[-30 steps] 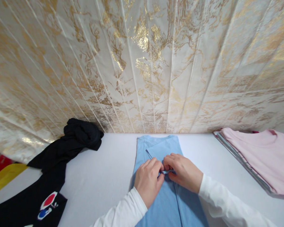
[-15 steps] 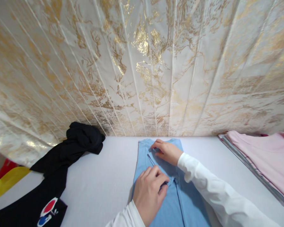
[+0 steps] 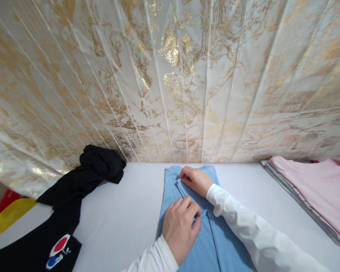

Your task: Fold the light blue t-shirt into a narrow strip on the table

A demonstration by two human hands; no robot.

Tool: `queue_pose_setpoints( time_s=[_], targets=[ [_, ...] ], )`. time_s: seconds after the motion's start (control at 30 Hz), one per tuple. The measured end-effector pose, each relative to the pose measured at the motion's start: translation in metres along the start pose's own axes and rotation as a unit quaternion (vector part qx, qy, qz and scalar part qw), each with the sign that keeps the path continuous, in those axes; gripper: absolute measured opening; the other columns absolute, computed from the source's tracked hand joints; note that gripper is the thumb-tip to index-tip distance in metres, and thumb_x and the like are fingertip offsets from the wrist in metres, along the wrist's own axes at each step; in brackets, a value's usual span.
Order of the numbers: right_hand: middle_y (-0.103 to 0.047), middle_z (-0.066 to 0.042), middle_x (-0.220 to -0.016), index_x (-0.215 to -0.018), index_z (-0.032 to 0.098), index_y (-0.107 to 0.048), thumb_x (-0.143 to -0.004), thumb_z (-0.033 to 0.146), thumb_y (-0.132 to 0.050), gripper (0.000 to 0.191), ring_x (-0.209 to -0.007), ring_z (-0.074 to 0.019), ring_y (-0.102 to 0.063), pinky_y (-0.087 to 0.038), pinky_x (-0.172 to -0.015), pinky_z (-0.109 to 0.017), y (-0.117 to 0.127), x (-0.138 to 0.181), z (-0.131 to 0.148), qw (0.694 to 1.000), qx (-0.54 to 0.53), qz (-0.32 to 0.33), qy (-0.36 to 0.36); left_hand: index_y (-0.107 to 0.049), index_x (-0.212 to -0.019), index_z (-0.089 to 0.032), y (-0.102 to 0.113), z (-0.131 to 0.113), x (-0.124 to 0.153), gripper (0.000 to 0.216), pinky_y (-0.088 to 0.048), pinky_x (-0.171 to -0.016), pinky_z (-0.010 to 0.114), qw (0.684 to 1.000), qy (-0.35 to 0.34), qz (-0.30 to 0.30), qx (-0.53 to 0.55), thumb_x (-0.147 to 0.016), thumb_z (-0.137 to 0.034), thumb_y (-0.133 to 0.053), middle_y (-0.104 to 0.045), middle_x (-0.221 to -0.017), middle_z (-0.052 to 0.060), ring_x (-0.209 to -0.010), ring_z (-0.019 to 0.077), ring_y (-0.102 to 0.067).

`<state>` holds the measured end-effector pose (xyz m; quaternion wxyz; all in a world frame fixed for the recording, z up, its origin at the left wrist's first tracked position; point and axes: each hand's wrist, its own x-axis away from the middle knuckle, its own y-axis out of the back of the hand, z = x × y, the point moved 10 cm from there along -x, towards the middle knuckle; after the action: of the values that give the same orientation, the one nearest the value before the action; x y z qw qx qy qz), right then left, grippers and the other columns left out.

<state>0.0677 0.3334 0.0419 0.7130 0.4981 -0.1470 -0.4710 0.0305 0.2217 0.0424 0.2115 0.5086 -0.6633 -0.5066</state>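
Observation:
A light blue shirt (image 3: pixel 195 241) lies lengthwise on the white surface in front of me, partly folded over itself, with layered edges along its middle. My left hand (image 3: pixel 181 226) is closed on its fabric near the centre, thumb and fingers pinching a fold. Farther up, my right hand (image 3: pixel 196 180) reaches in from the right, its thumb and fingertips pinched on the edge of a narrow folded flap near the shirt's far end. The cloth under both palms is hidden.
To the left lies a crumpled black garment (image 3: pixel 65 211) with a red and blue print, beside yellow cloth (image 3: pixel 13 217) and red cloth (image 3: pixel 7 200). A folded stack topped by a pink shirt (image 3: pixel 314 185) is at right. A gold-patterned curtain (image 3: pixel 170 94) hangs behind the white surface (image 3: pixel 116 223).
My right hand has moved slightly left and now pinches the flap, whose edge lies straighter beneath its fingertips. My left hand stays on the fold, nearly still.

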Motion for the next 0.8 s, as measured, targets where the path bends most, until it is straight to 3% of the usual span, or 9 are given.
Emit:
queue_pose_setpoints(
  time_s=[0.17, 0.33, 0.4, 0.53, 0.63, 0.7, 0.8],
  targets=[
    [-0.066, -0.002, -0.091, -0.094, 0.020, -0.055, -0.089, 0.015, -0.049, 0.010, -0.083, -0.0154, -0.061, -0.041, -0.072, -0.024, 0.000, 0.005, -0.011, 0.999, 0.016, -0.028, -0.040, -0.054, -0.087, -0.021, 0.005, -0.004, 0.001, 0.012, -0.044, -0.064, 0.029, 0.998, -0.018, -0.002, -0.058, -0.087, -0.009, -0.058, -0.059, -0.089, 0.000, -0.082, 0.0189, -0.059],
    [-0.061, -0.004, -0.100, -0.091, 0.020, -0.057, -0.086, 0.011, -0.050, 0.012, -0.081, -0.0155, -0.060, -0.040, -0.069, -0.024, -0.007, 0.006, -0.002, 0.999, 0.042, -0.027, -0.022, -0.055, -0.090, -0.020, -0.006, -0.005, 0.001, 0.014, -0.046, -0.059, 0.030, 0.986, -0.022, 0.028, -0.162, -0.086, -0.007, -0.057, -0.060, -0.091, 0.002, -0.081, 0.0218, -0.061],
    [-0.059, -0.005, -0.104, -0.096, 0.019, -0.056, -0.084, 0.009, -0.050, 0.017, -0.083, -0.0166, -0.060, -0.041, -0.071, -0.026, -0.004, 0.007, 0.002, 0.998, 0.045, -0.034, -0.010, -0.054, -0.086, -0.020, -0.007, -0.001, 0.002, 0.015, -0.048, -0.063, 0.031, 0.990, -0.011, 0.033, -0.136, -0.086, -0.005, -0.056, -0.060, -0.088, 0.002, -0.082, 0.0225, -0.061],
    [-0.054, -0.007, -0.112, -0.107, 0.019, -0.048, -0.084, 0.006, -0.047, 0.027, -0.087, -0.0160, -0.058, -0.043, -0.078, -0.027, 0.017, 0.023, 0.009, 0.997, 0.026, -0.065, 0.010, -0.048, -0.086, -0.020, 0.001, 0.012, 0.007, 0.022, -0.049, -0.069, 0.030, 1.000, 0.022, 0.008, 0.019, -0.084, 0.002, -0.048, -0.058, -0.086, 0.001, -0.081, 0.0195, -0.060],
    [-0.054, -0.005, -0.096, -0.099, 0.021, -0.047, -0.085, 0.008, -0.042, 0.019, -0.083, -0.0165, -0.055, -0.044, -0.077, -0.028, 0.034, 0.052, 0.021, 0.994, -0.044, -0.088, 0.036, -0.043, -0.092, -0.021, 0.007, 0.019, 0.011, 0.025, -0.049, -0.074, 0.030, 0.994, 0.018, -0.020, 0.104, -0.084, 0.003, -0.039, -0.056, -0.091, 0.003, -0.085, 0.0183, -0.059],
    [-0.053, -0.003, -0.088, -0.093, 0.021, -0.047, -0.082, 0.009, -0.046, 0.017, -0.082, -0.0182, -0.052, -0.044, -0.075, -0.030, 0.033, 0.073, 0.033, 0.993, -0.085, -0.064, 0.048, -0.043, -0.096, -0.022, 0.010, 0.021, 0.014, 0.027, -0.049, -0.077, 0.031, 0.991, 0.006, -0.035, 0.131, -0.084, 0.002, -0.035, -0.054, -0.094, 0.004, -0.088, 0.0184, -0.058],
    [-0.053, -0.004, -0.090, -0.091, 0.021, -0.048, -0.067, 0.006, -0.053, 0.028, -0.084, -0.0216, -0.049, -0.042, -0.075, -0.034, 0.018, 0.095, 0.045, 0.997, -0.059, -0.015, 0.040, -0.045, -0.098, -0.022, 0.011, 0.020, 0.016, 0.030, -0.048, -0.081, 0.033, 0.988, -0.009, -0.041, 0.147, -0.084, 0.002, -0.031, -0.051, -0.096, 0.004, -0.091, 0.0183, -0.056]
  ],
)
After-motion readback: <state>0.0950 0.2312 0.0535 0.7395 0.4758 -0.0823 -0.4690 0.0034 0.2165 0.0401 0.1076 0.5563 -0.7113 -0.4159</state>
